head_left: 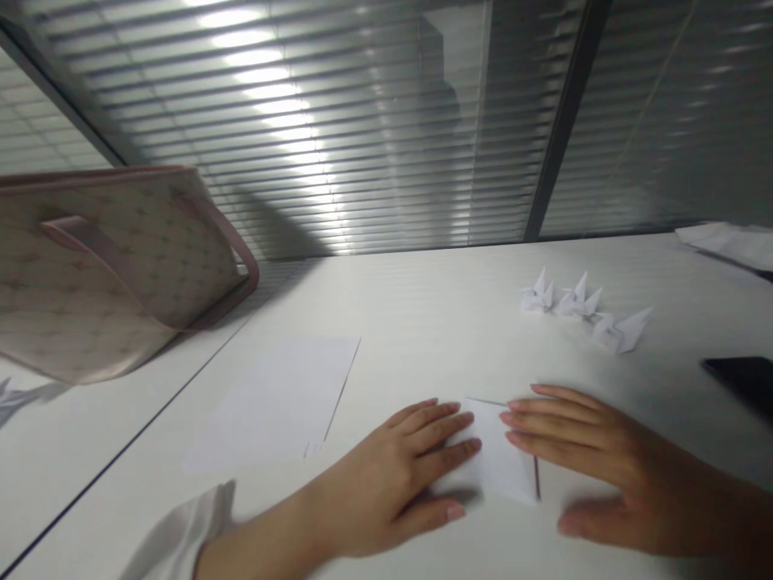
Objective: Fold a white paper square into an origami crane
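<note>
You have one small paper on the surface, partly under your two hands. Beyond it to the right stand three cranes; left of it lies one sheet, with one bag farther out past that; well to its right, one phone shows in part. Your left hand lies palm down over the paper's left side; your right hand rests its fingertips on the right side, thumb apart from it. Both grips are unclosed, fingers stretched out flat
</note>
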Demonstrator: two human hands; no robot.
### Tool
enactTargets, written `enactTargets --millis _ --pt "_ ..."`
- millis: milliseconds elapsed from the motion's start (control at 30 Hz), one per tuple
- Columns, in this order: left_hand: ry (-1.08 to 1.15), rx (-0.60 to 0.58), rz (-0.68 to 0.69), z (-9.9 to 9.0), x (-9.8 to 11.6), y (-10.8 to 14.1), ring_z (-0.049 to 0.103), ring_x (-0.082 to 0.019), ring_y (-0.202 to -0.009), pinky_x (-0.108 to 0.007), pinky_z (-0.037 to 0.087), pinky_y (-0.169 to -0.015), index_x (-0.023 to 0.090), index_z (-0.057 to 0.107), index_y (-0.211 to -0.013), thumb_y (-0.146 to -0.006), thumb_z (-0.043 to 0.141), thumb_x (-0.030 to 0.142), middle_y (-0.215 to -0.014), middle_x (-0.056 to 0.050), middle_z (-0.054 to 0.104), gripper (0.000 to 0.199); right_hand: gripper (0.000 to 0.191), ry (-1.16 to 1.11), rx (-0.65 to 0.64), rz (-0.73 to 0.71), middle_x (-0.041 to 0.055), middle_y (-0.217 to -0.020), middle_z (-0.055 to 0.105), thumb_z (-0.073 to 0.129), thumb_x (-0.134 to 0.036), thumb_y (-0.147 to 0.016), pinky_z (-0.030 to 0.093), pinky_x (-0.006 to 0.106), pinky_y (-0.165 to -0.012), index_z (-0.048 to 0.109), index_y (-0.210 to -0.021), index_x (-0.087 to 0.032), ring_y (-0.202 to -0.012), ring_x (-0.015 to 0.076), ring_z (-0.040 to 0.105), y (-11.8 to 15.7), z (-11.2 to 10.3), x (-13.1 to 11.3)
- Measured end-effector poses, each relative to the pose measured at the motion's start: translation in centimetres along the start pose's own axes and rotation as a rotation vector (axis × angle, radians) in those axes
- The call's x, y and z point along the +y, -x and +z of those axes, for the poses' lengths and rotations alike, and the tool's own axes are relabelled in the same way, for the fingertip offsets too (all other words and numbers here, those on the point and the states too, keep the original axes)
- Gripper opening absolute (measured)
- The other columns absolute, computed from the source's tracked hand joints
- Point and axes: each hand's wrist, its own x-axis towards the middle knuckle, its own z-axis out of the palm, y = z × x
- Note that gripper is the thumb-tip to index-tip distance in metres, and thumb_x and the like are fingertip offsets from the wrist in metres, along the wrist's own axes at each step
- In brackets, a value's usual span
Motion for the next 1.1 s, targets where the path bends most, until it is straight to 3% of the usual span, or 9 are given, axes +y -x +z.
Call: enactTargets --millis 100,300,567,733,833,933,1033,1100 --pt "-0.011 0.021 -0.007 0.2 0.1 -0.1 0.039 -0.027 -0.137 -0.044 0.031 -0.114 0.019 0.045 -0.141 -0.095 0.054 0.036 -0.147 -0.012 0.044 0.05 0.069 0.036 -0.008 -0.038 0.0111 -0.137 0.056 0.07 -0.044 -0.08 0.037 0.041 -0.111 0.049 -0.139 -0.016 -0.128 0.0258 0.051 -0.5 0.1 -0.6" --pt "0.001 0.023 -0.016 0.5 -0.1 0.1 0.037 -0.025 -0.138 -0.043 0.028 -0.116 0.019 0.036 -0.146 -0.096 0.051 0.035 -0.151 -0.011 0.038 0.055 0.048 0.087 0.025 -0.018 0.0088 -0.131 0.062 0.062 -0.02 -0.084 0.043 0.038 -0.107 0.056 -0.131 -0.016 -0.123 0.0217 0.056 -0.3 0.6 -0.5" --pt "0.059 0.041 -0.033 0.6 -0.1 -0.1 0.038 -0.026 -0.138 -0.043 0.03 -0.116 0.019 0.035 -0.147 -0.096 0.052 0.034 -0.15 -0.01 0.041 0.056 0.046 0.114 0.068 -0.038 0.0087 -0.125 0.066 0.058 -0.014 -0.082 0.048 0.035 -0.103 0.059 -0.128 -0.015 -0.116 0.0216 0.061 -0.4 0.4 -0.8" --pt "0.148 0.042 -0.032 0.7 -0.1 -0.4 0.038 -0.022 -0.138 -0.038 0.033 -0.114 0.017 0.037 -0.145 -0.096 0.052 0.031 -0.15 -0.011 0.04 0.053 0.043 0.204 0.177 -0.078 0.0084 -0.119 0.069 0.051 -0.005 -0.085 0.05 0.034 -0.101 0.06 -0.127 -0.013 -0.112 0.0198 0.064 -1.2 0.9 -1.0" --pt "0.287 0.079 -0.067 0.8 -0.1 -0.7 0.042 -0.02 -0.135 -0.036 0.037 -0.112 0.021 0.039 -0.145 -0.097 0.05 0.028 -0.148 -0.009 0.044 0.05 0.042 0.133 0.229 -0.026 0.0075 -0.115 0.072 0.048 -0.003 -0.086 0.054 0.032 -0.095 0.061 -0.125 -0.015 -0.107 0.019 0.066 -2.0 1.3 -1.0" --pt "0.468 0.228 -0.236 1.3 -0.2 -1.1 0.041 -0.022 -0.135 -0.041 0.034 -0.113 0.023 0.043 -0.142 -0.096 0.053 0.032 -0.148 -0.01 0.043 0.048 0.034 0.055 0.338 0.023 0.0059 -0.108 0.074 0.048 -0.006 -0.09 0.056 0.031 -0.088 0.065 -0.117 -0.017 -0.103 0.0183 0.067 -2.4 1.4 -1.2" --pt "0.831 0.367 -0.338 2.0 -0.1 -1.8 0.027 -0.028 -0.142 -0.05 0.017 -0.117 0.025 0.047 -0.139 -0.081 0.074 0.038 -0.154 -0.01 0.033 0.066 0.03 0.072 0.433 0.057 0.0041 -0.108 0.074 0.052 -0.011 -0.092 0.055 0.029 -0.088 0.065 -0.118 -0.018 -0.101 0.0177 0.066 -2.1 1.5 -1.7" --pt "1.099 0.362 -0.306 2.6 0.2 -2.4 0.034 -0.03 -0.138 -0.051 0.024 -0.114 0.026 0.046 -0.139 -0.071 0.081 0.044 -0.149 -0.012 0.04 0.079 0.031 0.103 0.487 0.093 0.0018 -0.105 0.074 0.055 -0.014 -0.091 0.054 0.028 -0.084 0.065 -0.119 -0.024 -0.094 0.0171 0.066 -1.7 1.5 -2.1"
